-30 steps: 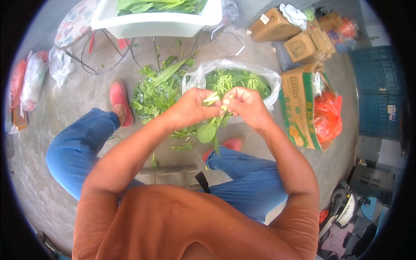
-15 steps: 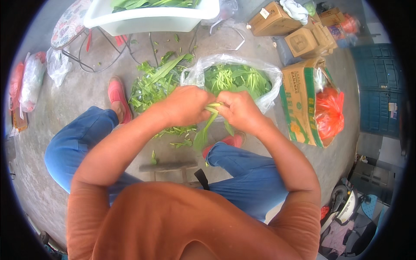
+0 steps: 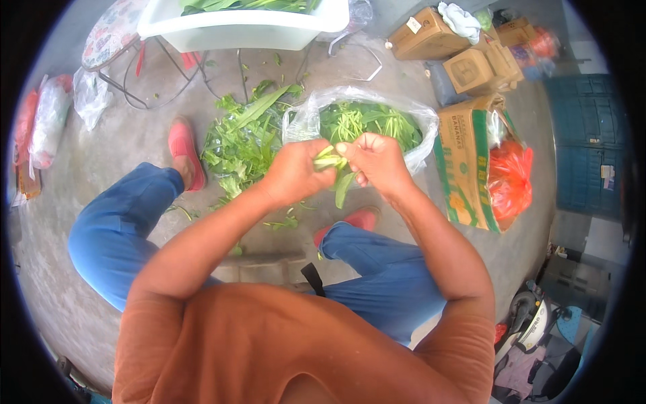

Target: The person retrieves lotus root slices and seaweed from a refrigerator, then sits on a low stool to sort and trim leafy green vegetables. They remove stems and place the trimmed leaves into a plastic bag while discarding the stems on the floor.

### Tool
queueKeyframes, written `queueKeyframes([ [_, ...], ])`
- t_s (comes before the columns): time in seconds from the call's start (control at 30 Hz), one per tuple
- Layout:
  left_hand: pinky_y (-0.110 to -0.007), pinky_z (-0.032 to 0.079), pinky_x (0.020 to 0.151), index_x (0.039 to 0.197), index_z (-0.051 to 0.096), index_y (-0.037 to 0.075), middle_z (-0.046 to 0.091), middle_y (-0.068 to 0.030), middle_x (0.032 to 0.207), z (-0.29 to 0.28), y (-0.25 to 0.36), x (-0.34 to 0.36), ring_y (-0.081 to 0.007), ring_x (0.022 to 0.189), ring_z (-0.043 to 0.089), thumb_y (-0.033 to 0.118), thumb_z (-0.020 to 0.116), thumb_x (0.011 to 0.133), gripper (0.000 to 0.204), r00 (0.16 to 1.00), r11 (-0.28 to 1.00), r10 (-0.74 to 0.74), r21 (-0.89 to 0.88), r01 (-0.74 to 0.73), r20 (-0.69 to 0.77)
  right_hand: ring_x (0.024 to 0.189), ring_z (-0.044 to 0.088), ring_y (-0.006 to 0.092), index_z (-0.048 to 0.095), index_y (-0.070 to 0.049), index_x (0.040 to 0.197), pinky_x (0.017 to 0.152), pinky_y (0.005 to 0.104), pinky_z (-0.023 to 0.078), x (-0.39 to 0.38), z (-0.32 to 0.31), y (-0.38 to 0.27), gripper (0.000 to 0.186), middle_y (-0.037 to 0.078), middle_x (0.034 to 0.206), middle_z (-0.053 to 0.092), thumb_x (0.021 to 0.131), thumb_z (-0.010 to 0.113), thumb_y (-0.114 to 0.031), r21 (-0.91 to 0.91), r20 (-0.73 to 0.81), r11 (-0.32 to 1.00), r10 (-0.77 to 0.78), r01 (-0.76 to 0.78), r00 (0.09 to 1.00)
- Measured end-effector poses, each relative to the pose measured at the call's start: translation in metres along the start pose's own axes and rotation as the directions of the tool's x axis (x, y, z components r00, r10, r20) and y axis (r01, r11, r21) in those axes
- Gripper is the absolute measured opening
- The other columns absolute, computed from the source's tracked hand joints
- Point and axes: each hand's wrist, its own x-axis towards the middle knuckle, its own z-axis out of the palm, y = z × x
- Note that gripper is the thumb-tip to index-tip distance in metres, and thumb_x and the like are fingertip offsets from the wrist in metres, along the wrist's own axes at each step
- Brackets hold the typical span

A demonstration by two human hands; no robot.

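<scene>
Between my hands, just in front of the plastic bag, are a few pale green stalks of leafy greens (image 3: 327, 161). My left hand (image 3: 295, 174) is closed round them, the cut ends poking out past the thumb. At their right end my right hand (image 3: 379, 163) pinches with thumb and forefinger, its other fingers curled. A green leaf hangs below the two hands. Behind them an open clear plastic bag (image 3: 304, 125) holds cut stalks and leaves (image 3: 370, 123). Loose leafy greens (image 3: 239, 151) lie heaped on the floor left of the bag.
A white tub (image 3: 235, 34) with more greens stands at the far side, beside a round patterned stool (image 3: 111, 34). To the right are a banana carton (image 3: 464, 161) with a red plastic bag (image 3: 509, 175) and several cardboard boxes (image 3: 468, 71). A low wooden stool (image 3: 262, 259) is between my legs.
My hands have turned and my right fingers have opened out from a closed grip to a pinch. The stalks now show more between the hands, and the hanging leaf has shifted right.
</scene>
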Motion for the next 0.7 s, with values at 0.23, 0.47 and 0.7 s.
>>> queueKeyframes([
  [0.23,-0.027,0.042,0.061,0.084,0.059,0.002,0.055,-0.0009,0.068,-0.015,0.004,0.0,-0.0072,0.066,0.048,0.013,0.06,0.078,0.012,0.985,0.96,-0.059,-0.262,0.101,0.165,0.054,0.05,0.0062,0.06,-0.003,0.077,0.047,0.0201,0.041,0.001,-0.002,0.008,0.013,0.002,0.066,0.058,0.079,0.066,-0.014,0.068,0.163,0.987,-0.155,0.146,0.974],
  [0.47,-0.021,0.04,0.063,0.088,0.06,0.004,0.055,0.003,0.073,-0.05,0.017,0.014,-0.005,0.069,0.047,0.012,0.06,0.084,0.009,0.762,0.94,-0.032,-0.24,0.243,0.647,0.056,0.053,0.0092,0.06,-0.002,0.075,0.051,0.022,0.043,-0.002,-0.01,0.002,0.012,0.004,0.067,0.058,0.077,0.067,-0.012,0.145,0.475,0.988,-0.12,0.057,0.872],
  [0.7,-0.023,0.041,0.069,0.093,0.06,0.004,0.058,0.001,0.081,-0.058,-0.003,0.009,-0.0068,0.073,0.049,0.017,0.062,0.082,0.018,0.915,0.981,-0.117,-0.096,0.166,0.386,0.057,0.053,0.0109,0.058,-0.001,0.076,0.054,0.0246,0.044,-0.003,-0.014,-0.011,0.01,0.005,0.067,0.058,0.077,0.065,-0.009,0.228,0.378,0.967,-0.199,0.117,0.904],
])
